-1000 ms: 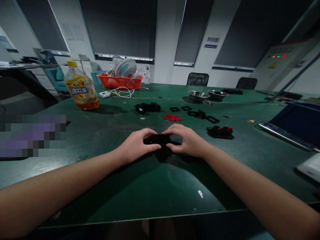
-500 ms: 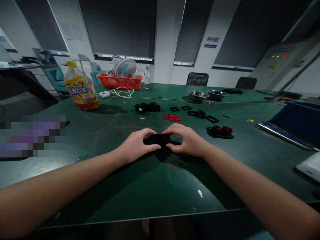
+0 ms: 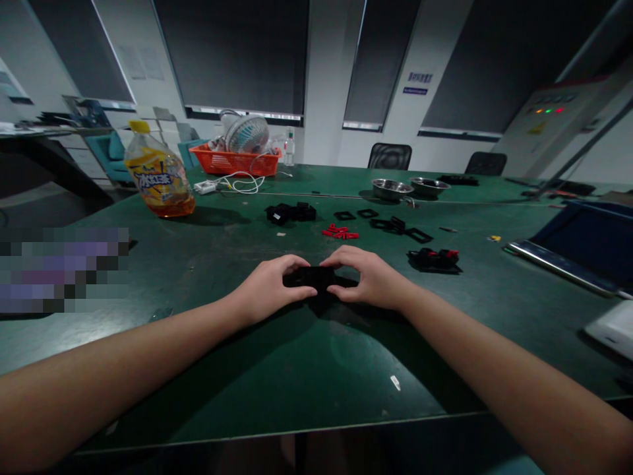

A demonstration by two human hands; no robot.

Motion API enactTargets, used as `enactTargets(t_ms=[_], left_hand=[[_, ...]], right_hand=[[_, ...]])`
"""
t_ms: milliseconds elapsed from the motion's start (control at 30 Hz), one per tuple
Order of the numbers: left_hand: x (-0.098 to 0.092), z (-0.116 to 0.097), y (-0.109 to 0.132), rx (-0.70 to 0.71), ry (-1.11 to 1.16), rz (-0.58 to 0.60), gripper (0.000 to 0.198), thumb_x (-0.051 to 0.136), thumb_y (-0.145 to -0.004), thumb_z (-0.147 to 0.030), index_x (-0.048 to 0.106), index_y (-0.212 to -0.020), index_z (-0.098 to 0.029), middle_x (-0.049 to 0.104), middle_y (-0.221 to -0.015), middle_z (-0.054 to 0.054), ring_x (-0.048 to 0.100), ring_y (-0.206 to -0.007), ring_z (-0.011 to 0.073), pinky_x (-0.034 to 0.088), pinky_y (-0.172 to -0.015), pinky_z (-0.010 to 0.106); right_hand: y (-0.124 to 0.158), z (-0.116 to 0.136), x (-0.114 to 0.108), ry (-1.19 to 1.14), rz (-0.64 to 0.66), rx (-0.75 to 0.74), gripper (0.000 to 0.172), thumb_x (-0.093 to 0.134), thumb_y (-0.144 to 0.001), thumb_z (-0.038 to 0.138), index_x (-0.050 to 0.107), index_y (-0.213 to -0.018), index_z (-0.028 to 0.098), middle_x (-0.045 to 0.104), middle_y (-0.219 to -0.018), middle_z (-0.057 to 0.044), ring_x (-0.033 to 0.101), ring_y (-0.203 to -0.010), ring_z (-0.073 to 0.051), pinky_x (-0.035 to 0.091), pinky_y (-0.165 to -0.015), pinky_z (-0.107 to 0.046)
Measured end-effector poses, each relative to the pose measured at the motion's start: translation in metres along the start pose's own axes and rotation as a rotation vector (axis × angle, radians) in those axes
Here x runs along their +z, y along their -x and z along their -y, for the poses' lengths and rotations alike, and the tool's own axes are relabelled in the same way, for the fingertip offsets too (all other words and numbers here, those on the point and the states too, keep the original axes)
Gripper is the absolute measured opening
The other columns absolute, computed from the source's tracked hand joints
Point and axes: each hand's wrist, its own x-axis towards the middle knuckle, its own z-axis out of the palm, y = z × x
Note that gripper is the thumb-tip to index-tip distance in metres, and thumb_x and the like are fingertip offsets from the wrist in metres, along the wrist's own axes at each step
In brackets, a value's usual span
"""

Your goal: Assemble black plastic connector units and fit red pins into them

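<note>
A small black plastic part (image 3: 313,276) rests on the green table (image 3: 277,369), pinched from both ends. My left hand (image 3: 270,288) grips its left end with curled fingers. Gripping the right end the same way is my right hand (image 3: 370,278). Beyond the hands lie several small red pieces (image 3: 340,231), a cluster of black parts (image 3: 291,212), flat black frames (image 3: 390,224) and a black part with red pieces fitted (image 3: 434,258).
A yellow-labelled drink bottle (image 3: 157,173) stands at the far left. An orange basket (image 3: 236,160) with a fan (image 3: 246,132) is at the back, near a white cable (image 3: 237,183). Two steel bowls (image 3: 409,188) sit back right. A blue tray (image 3: 578,247) lies at right.
</note>
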Motion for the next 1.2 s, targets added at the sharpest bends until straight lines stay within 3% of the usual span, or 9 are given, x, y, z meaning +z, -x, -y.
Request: enactTargets(t_ms=[1200], left_hand=[[-0.0001, -0.0001, 0.0001, 0.02, -0.044, 0.009, 0.04, 0.069, -0.076, -0.038, 0.065, -0.11, -0.017, 0.069, -0.114, 0.009, 0.064, -0.106, 0.0259, 0.049, -0.095, 0.04]], right_hand=[[0.0, 0.0032, -0.0018, -0.001, 0.026, 0.017, 0.032, 0.069, -0.076, 0.026, 0.066, -0.108, 0.018, 0.066, -0.102, -0.008, 0.061, -0.098, -0.022, 0.049, -0.087, -0.039]])
